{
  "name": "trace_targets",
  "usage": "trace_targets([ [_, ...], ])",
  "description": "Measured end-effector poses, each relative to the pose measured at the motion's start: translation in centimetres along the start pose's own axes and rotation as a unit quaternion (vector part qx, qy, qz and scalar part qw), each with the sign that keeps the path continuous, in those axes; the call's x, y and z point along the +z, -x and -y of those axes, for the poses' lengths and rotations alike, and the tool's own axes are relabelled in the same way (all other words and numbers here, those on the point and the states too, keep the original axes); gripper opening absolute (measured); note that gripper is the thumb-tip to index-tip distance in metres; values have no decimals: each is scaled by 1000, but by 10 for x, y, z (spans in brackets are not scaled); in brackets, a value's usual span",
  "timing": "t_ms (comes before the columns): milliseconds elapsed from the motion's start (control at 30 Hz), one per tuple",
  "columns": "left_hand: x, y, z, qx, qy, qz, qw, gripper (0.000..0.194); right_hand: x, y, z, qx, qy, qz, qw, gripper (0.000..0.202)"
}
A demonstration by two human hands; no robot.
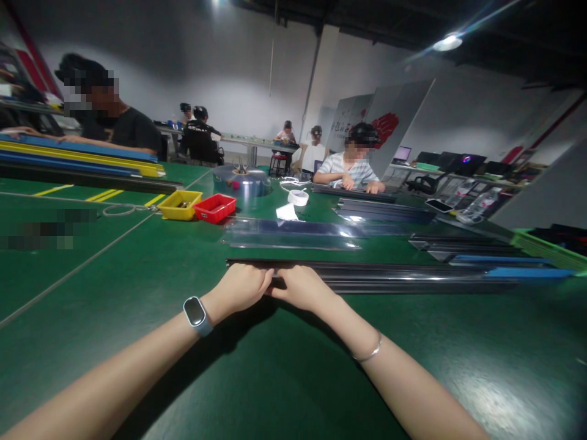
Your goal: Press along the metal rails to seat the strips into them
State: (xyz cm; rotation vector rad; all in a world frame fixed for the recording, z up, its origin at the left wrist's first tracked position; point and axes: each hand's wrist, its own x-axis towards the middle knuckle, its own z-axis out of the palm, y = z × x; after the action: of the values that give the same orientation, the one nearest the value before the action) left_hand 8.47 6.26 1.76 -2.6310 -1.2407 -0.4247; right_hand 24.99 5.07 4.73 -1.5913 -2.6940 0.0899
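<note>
A long black profile strip point(389, 275) lies across the green table in front of me, reaching far to the right. My left hand point(243, 286) is closed over its left end, fingers curled down behind it. Right beside it, my right hand point(302, 287) grips the same strip, and the two thumbs nearly meet. The fingertips of both hands are mostly hidden. Beyond the hands lies a clear plastic strip point(293, 235), flat on the table.
A yellow bin point(180, 205) with small parts and a red bin point(215, 208) stand at the back left. Behind are a plastic film roll point(242, 181) and a tape roll point(298, 197). More black strips point(477, 249) lie right. Co-workers sit across the table point(114, 305).
</note>
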Motion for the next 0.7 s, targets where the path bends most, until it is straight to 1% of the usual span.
trace_targets([
  [167, 0, 1, 2, -2, -34, -2, 999, 39, -1, 1, -2, 4, 4, 1, 1000, 45],
  [333, -1, -1, 1, 14, -49, 0, 999, 37, 4, -1, -4, -14, -4, -33, 999, 47],
  [467, -2, -1, 2, 20, -53, 4, 998, 38, 6, -2, -4, -15, 3, -39, 999, 45],
  [700, -6, -1, 4, -20, -58, 44, 997, 49, 6, -2, -8, -6, 20, -60, 998, 43],
])
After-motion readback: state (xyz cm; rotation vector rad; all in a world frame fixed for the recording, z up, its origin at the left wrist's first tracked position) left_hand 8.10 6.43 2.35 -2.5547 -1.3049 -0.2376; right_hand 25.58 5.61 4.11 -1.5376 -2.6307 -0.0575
